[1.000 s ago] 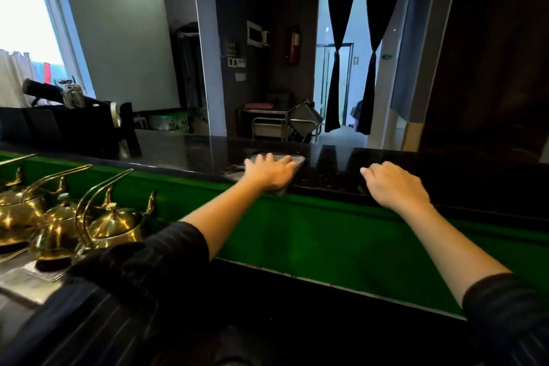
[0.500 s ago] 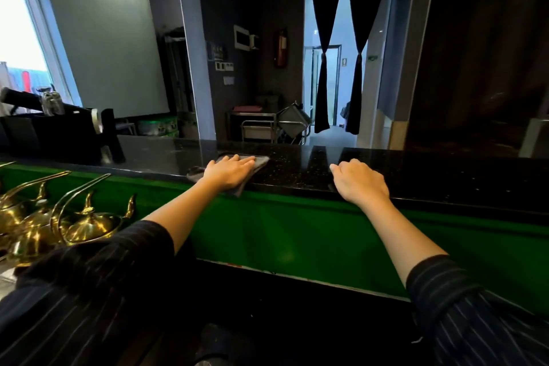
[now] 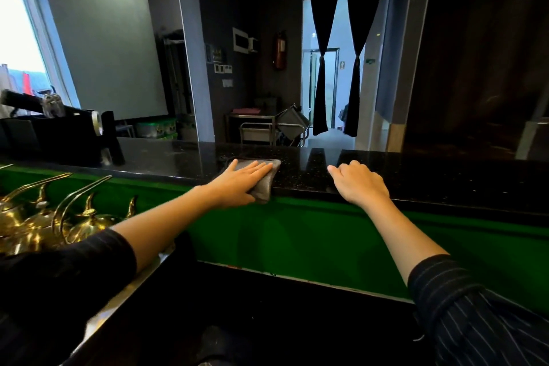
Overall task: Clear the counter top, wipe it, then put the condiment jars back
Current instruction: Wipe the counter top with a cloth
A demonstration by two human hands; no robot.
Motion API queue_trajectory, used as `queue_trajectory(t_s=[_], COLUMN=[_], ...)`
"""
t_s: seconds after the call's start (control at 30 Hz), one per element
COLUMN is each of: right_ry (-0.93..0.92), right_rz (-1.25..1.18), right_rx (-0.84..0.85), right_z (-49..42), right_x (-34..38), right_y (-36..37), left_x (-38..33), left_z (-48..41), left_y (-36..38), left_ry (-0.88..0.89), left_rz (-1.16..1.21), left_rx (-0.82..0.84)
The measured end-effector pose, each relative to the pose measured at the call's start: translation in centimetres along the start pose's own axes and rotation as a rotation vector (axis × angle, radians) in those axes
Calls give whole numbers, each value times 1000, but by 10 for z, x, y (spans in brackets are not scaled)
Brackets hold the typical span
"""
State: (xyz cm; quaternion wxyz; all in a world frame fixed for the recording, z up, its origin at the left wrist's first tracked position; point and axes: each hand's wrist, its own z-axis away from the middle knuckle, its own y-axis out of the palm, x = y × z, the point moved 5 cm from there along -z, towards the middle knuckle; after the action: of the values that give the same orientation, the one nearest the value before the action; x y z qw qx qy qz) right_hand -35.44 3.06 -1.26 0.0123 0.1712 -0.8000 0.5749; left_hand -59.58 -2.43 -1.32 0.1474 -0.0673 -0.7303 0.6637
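My left hand (image 3: 243, 180) lies flat on the grey cloth (image 3: 263, 192), fingers straight and close together, pressing it onto the black counter top (image 3: 445, 175) at its near edge, where one corner of the cloth droops over. My right hand (image 3: 359, 184) rests just beside it on the same edge, fingers loosely curled, holding nothing. Brass kettles (image 3: 44, 217) stand below the counter top's left end.
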Motion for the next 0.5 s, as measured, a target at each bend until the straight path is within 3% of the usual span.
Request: queue_trajectory(t_s=[0.23, 0.37, 0.43, 0.5], right_ry=[31, 43, 54, 53], right_rz=[8, -3, -23, -59], right_rx=[17, 23, 29, 37], right_z=[0, 1, 2, 3], right_x=[1, 1, 2, 2], right_y=[1, 1, -1, -3], left_x=[-22, -67, -87, -89], left_z=[4, 3, -2, -10], left_y=[-9, -15, -17, -17], left_ry=[-21, 18, 11, -125], left_rz=[112, 161, 303, 612], left_rx=[-28, -142, -200, -231])
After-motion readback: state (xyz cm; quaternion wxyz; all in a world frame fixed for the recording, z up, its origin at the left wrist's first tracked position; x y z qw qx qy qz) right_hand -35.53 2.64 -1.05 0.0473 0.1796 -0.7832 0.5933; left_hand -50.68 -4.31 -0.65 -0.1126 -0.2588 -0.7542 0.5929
